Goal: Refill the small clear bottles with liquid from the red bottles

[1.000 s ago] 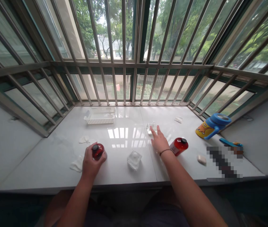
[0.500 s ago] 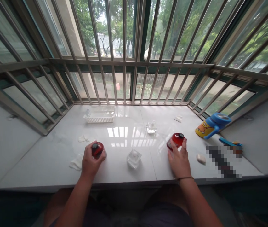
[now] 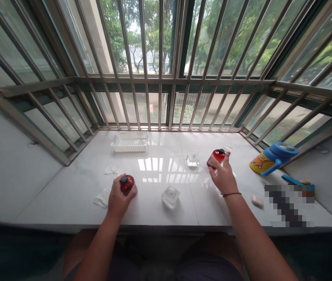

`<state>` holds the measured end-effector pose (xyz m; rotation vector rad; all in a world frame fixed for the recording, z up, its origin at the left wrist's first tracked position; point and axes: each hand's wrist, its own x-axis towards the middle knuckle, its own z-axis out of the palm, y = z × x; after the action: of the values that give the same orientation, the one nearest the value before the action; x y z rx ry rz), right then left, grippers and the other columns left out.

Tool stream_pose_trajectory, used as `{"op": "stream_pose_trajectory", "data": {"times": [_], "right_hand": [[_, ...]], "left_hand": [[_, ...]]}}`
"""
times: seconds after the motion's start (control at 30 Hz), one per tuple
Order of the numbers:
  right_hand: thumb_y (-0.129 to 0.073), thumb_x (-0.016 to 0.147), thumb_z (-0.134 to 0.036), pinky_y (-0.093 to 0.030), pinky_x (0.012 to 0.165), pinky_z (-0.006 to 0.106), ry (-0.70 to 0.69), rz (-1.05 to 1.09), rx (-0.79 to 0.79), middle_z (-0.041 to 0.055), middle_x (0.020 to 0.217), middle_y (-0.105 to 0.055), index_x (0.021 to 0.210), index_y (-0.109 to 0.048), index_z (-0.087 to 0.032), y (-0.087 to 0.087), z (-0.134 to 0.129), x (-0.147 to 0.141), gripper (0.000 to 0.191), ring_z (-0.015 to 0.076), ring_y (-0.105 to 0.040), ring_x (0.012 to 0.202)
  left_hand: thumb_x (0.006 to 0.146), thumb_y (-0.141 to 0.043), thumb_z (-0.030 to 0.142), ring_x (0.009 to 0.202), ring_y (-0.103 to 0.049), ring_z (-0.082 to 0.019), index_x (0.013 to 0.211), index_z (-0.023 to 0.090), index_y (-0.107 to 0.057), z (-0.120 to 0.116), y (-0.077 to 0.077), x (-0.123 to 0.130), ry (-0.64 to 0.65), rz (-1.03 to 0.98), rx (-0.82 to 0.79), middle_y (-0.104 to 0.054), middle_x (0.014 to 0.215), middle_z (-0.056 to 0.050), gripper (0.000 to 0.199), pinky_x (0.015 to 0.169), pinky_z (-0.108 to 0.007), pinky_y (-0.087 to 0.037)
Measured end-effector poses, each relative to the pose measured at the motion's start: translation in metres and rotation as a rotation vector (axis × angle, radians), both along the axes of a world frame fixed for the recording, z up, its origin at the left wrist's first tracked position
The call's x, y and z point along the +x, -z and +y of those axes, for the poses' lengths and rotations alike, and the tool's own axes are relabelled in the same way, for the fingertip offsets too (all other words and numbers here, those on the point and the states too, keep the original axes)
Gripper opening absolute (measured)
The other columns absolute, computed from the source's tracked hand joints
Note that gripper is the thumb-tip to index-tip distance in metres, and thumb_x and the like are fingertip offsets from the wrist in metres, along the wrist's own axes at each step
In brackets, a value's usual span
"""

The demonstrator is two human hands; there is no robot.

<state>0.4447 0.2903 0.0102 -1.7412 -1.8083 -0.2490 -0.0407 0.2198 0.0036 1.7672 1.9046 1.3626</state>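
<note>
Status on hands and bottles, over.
Left hand around left bottle. Right hand gripping right bottle. Near glass block and far glass block between bottles.

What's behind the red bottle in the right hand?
A white scrap peeks out behind the red bottle, near its black cap. Whatever else the bottle and right hand cover there cannot be seen.

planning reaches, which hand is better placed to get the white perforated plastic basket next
Probably left: the left hand is nearer the basket, almost straight ahead; the right hand is farther across. Each holds a red, black-capped bottle, so either would need freeing.
</note>
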Motion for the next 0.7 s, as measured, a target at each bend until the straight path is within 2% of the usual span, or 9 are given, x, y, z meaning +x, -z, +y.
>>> {"op": "stream_pose_trajectory", "data": {"times": [0.1,0.2,0.27,0.3,0.4,0.5,0.57,0.63,0.7], "right_hand": [[-0.054,0.109,-0.041,-0.043,0.127,0.059,-0.152,0.17,0.027,0.0188,0.177,-0.033,0.164,-0.047,-0.019,-0.009,-0.032,-0.045,0.06,0.0384,-0.042,0.159],[-0.057,0.108,-0.051,-0.057,0.116,0.052,-0.308,0.386,-0.153,0.0161,0.158,-0.061,0.165,-0.044,-0.022,-0.005,-0.066,-0.102,0.065,0.032,-0.065,0.14],[-0.064,0.104,-0.055,-0.058,0.114,0.052,-0.367,0.455,-0.227,0.0149,0.152,-0.066,0.159,-0.051,-0.023,0.001,-0.079,-0.134,0.065,0.0323,-0.068,0.136],[-0.069,0.101,-0.055,-0.058,0.113,0.051,-0.385,0.476,-0.245,0.0138,0.147,-0.07,0.153,-0.059,-0.023,0.004,-0.083,-0.146,0.061,0.0325,-0.07,0.132],[-0.076,0.095,-0.05,-0.059,0.109,0.049,-0.402,0.512,-0.249,0.0103,0.13,-0.077,0.126,-0.073,-0.025,0.009,-0.086,-0.171,0.04,0.0316,-0.074,0.122],[-0.074,0.097,-0.045,-0.06,0.104,0.047,-0.366,0.534,-0.225,0.0097,0.12,-0.078,0.112,-0.073,-0.024,0.012,-0.086,-0.183,0.026,0.0309,-0.074,0.116],[-0.073,0.097,-0.045,-0.06,0.101,0.047,-0.326,0.547,-0.21,0.0098,0.115,-0.078,0.108,-0.072,-0.024,0.014,-0.09,-0.188,0.023,0.0317,-0.074,0.114],[-0.073,0.098,-0.046,-0.059,0.099,0.047,-0.282,0.557,-0.195,0.0101,0.112,-0.077,0.104,-0.07,-0.024,0.017,-0.096,-0.192,0.024,0.0325,-0.074,0.112],[-0.072,0.099,-0.047,-0.059,0.098,0.047,-0.245,0.562,-0.183,0.0104,0.111,-0.077,0.102,-0.07,-0.024,0.02,-0.104,-0.196,0.024,0.0324,-0.074,0.111]], "left_hand": [[0.095,-0.073,0.053,0.139,-0.063,-0.037,0.155,0.024,-0.049,-0.001,0.002,-0.005,0.05,0.035,-0.028,-0.059,0.154,-0.016,0.07,0.112,-0.056,-0.058],[0.092,-0.079,0.057,0.158,-0.043,-0.044,0.168,0.02,-0.028,-0.007,-0.001,-0.009,0.063,0.123,0.071,-0.041,0.17,-0.023,0.099,0.125,-0.065,-0.045],[0.089,-0.085,0.053,0.164,-0.029,-0.047,0.17,0.018,-0.024,-0.016,-0.007,-0.006,0.004,0.206,0.231,-0.033,0.174,-0.026,0.108,0.13,-0.07,-0.035],[0.089,-0.087,0.048,0.164,-0.029,-0.047,0.169,0.019,-0.027,-0.022,-0.01,-0.003,-0.025,0.239,0.317,-0.036,0.172,-0.026,0.104,0.13,-0.071,-0.034],[0.093,-0.083,0.031,0.148,-0.055,-0.04,0.159,0.023,-0.043,-0.041,-0.014,0.02,0.04,0.264,0.438,-0.059,0.152,-0.02,0.077,0.122,-0.062,-0.05],[0.095,-0.08,0.028,0.131,-0.069,-0.034,0.155,0.025,-0.048,-0.057,0.0,0.056,0.314,0.225,0.239,-0.069,0.139,-0.015,0.068,0.11,-0.053,-0.062],[0.086,-0.089,0.031,0.137,-0.066,-0.037,0.159,0.026,-0.044,-0.062,0.018,0.08,0.448,0.195,0.102,-0.065,0.149,-0.016,0.085,0.113,-0.058,-0.061],[0.078,-0.094,0.024,0.143,-0.062,-0.038,0.16,0.028,-0.043,-0.062,0.036,0.101,0.498,0.126,0.015,-0.062,0.155,-0.016,0.097,0.117,-0.061,-0.058],[0.076,-0.089,0.015,0.147,-0.059,-0.038,0.159,0.027,-0.045,-0.058,0.048,0.117,0.491,0.031,-0.044,-0.061,0.157,-0.015,0.094,0.121,-0.063,-0.054]]}}
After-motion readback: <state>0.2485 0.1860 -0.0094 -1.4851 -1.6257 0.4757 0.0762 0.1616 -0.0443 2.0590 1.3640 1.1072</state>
